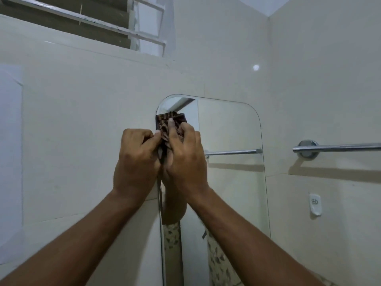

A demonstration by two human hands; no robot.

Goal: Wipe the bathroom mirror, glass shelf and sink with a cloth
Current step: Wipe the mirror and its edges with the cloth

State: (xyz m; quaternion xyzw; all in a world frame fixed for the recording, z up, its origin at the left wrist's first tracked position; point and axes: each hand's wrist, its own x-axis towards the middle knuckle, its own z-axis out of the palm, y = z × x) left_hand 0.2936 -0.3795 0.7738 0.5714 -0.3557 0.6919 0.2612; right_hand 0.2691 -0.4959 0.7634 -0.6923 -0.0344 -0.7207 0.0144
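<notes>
Cloth (169, 125): bunched at mirror (231, 172) left edge, 10 o'clock zone. Left hand (135, 159) pinches cloth edge; right hand (184, 157) presses cloth to glass, fingers curled. Recommended: flatten cloth, overlap strokes toward 5 o'clock corner.

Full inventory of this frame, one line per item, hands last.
mirror: 1, clear glass with rounded corners, on the wall at centre
cloth: 1, brown patterned, pressed near the mirror's upper left edge
towel bar: 1, chrome, right wall; its reflection shows in the mirror
wall hook: 1, white, right wall below the bar
louvre window: 1, white frame, top left
wall tiles: many, cream
left hand: pinching the cloth's left side
right hand: pressing the cloth on the glass
</notes>
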